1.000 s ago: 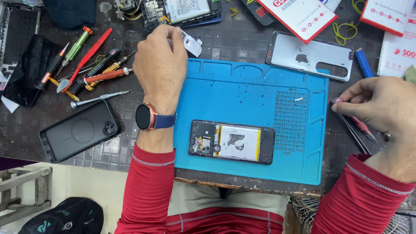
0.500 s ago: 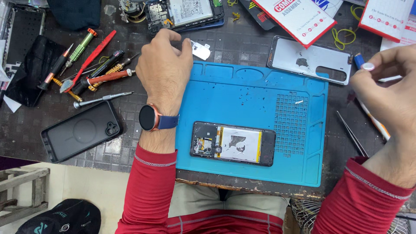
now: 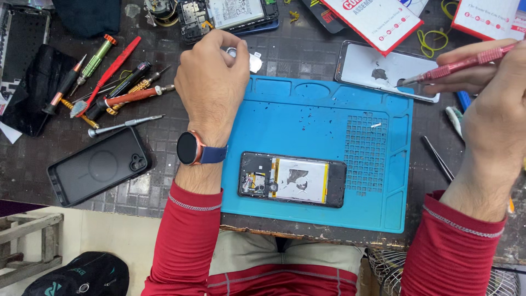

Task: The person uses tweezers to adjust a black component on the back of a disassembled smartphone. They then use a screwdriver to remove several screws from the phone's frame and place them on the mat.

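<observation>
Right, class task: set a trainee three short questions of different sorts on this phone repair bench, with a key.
1. True or false: the opened phone lies on the blue mat.
2. Which hand holds the red screwdriver: a) left b) right?
3. What is on the left hand's wrist?

Key: 1 true. 2 b, the right hand. 3 a round watch.

My table [image 3: 307, 55], dark and gridded, bears a blue repair mat [image 3: 312, 120], loose screwdrivers [image 3: 109, 93], a black phone case [image 3: 98, 164], and a silver back cover [image 3: 378, 68].
</observation>
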